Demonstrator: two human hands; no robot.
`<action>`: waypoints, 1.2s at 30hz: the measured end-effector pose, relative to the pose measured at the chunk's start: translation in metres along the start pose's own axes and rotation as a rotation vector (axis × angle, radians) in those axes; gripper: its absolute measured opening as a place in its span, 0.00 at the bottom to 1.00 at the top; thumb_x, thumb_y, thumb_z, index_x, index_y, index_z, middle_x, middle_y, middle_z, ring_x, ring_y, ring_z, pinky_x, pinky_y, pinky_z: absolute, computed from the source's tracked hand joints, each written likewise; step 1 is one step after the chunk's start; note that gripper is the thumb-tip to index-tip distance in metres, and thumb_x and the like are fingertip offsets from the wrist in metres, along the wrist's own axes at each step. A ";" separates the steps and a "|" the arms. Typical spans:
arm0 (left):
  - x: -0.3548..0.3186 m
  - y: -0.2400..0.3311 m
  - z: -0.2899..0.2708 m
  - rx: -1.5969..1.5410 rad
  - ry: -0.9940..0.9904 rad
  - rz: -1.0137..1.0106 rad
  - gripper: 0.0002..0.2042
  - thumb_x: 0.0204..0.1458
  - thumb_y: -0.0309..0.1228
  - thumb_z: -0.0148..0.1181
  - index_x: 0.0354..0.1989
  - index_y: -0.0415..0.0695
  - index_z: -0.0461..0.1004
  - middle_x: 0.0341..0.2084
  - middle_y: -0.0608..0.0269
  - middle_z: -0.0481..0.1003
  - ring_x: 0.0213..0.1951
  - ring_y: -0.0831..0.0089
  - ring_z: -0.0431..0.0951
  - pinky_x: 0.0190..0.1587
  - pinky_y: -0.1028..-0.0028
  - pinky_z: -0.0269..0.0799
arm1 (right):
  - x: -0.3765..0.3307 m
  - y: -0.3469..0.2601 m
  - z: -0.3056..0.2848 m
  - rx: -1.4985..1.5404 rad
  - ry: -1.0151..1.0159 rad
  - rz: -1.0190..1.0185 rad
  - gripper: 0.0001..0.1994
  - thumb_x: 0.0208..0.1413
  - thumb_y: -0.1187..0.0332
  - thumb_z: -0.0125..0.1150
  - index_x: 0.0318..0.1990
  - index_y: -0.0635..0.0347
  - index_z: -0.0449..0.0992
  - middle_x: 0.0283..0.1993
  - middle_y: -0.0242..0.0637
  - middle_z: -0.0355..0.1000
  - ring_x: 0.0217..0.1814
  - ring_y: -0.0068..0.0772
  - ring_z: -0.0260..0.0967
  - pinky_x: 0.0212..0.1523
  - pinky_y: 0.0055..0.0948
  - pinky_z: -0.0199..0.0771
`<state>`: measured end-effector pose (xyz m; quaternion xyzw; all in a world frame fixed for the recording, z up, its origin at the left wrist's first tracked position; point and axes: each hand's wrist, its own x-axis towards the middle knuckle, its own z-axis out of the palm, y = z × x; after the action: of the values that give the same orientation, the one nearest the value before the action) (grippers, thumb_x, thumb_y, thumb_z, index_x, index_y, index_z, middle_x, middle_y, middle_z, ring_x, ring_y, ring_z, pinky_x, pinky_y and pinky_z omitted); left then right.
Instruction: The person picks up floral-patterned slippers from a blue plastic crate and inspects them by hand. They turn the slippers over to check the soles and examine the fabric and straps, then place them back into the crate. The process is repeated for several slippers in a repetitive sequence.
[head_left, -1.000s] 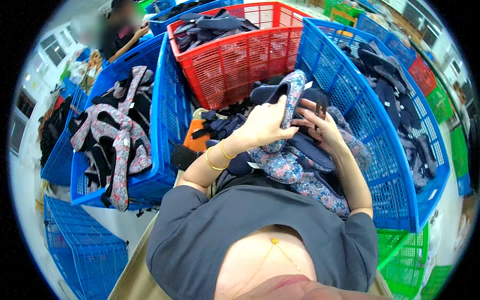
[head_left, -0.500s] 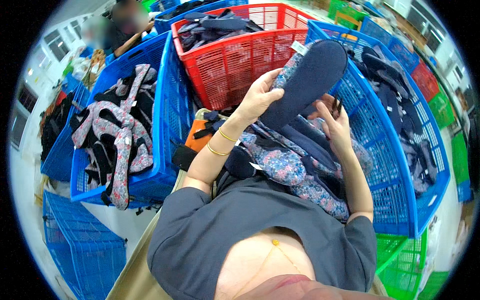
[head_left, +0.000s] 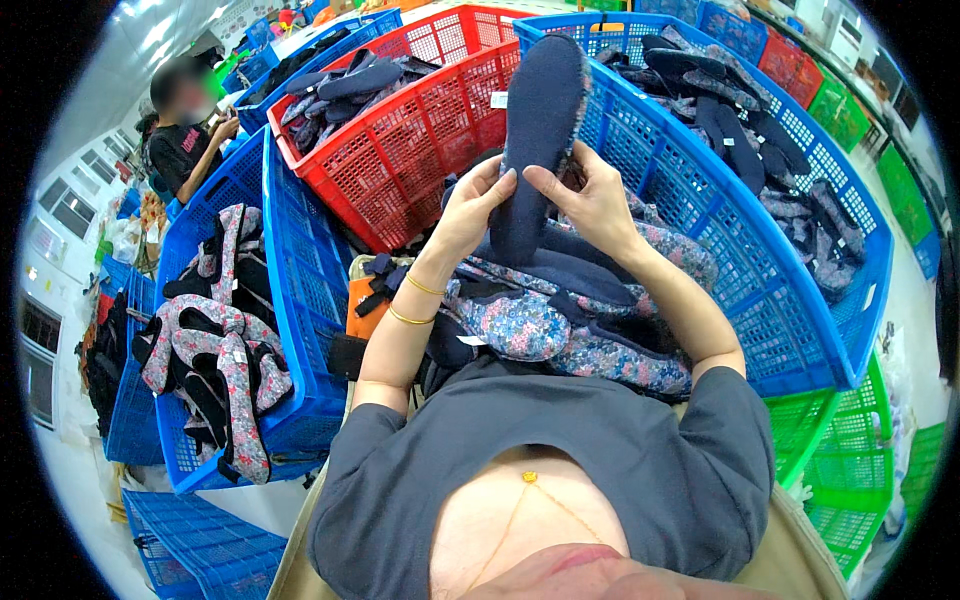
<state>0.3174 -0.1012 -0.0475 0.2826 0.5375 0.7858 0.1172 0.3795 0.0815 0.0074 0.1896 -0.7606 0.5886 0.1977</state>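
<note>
Head view: a navy-soled slipper [head_left: 545, 110] is held up in front of the body by both hands, toe end uppermost, with its sole turned toward the camera and a strip of floral fabric visible along its right edge. The lower part of the sole is pinched from the left by the left grip [head_left: 472, 208], its thumb laid at the edge; from the right it is pinched by the right grip [head_left: 597, 200], the thumb pressed on the sole and the fingers partly hidden behind. A white tag [head_left: 499, 100] is seen at the slipper's left edge. Two gold bangles [head_left: 410, 319] are worn on the left forearm. Below the raised slipper, a pile of floral slippers [head_left: 515, 325] is gathered against the dark shirt [head_left: 560, 420]. The pile is flanked by a blue crate [head_left: 690, 200] on the right; beyond the hands, a red crate [head_left: 420, 165] is filled with dark footwear [head_left: 355, 85].
</note>
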 end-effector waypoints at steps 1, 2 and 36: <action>0.000 0.001 0.000 -0.022 0.008 0.011 0.22 0.62 0.32 0.53 0.61 0.33 0.62 0.51 0.57 0.73 0.52 0.75 0.73 0.56 0.74 0.69 | 0.002 0.006 -0.002 -0.062 0.003 -0.017 0.25 0.52 0.56 0.70 0.50 0.68 0.73 0.39 0.43 0.77 0.36 0.26 0.74 0.37 0.26 0.74; -0.001 0.002 0.000 -0.043 0.016 0.021 0.21 0.62 0.32 0.53 0.60 0.33 0.63 0.51 0.57 0.73 0.51 0.74 0.74 0.55 0.74 0.70 | 0.005 0.009 -0.008 -0.125 0.043 -0.041 0.27 0.51 0.54 0.69 0.51 0.68 0.73 0.40 0.44 0.77 0.36 0.27 0.74 0.37 0.27 0.74; -0.004 0.006 -0.003 -0.150 -0.016 -0.097 0.19 0.62 0.30 0.52 0.60 0.35 0.65 0.47 0.58 0.76 0.44 0.76 0.79 0.46 0.76 0.79 | 0.049 0.001 -0.052 0.227 0.257 -0.128 0.10 0.58 0.64 0.64 0.36 0.61 0.73 0.26 0.26 0.69 0.22 0.11 0.61 0.22 0.12 0.61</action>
<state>0.3193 -0.1075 -0.0443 0.2529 0.4891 0.8151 0.1801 0.3413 0.1292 0.0438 0.1821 -0.6442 0.6761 0.3077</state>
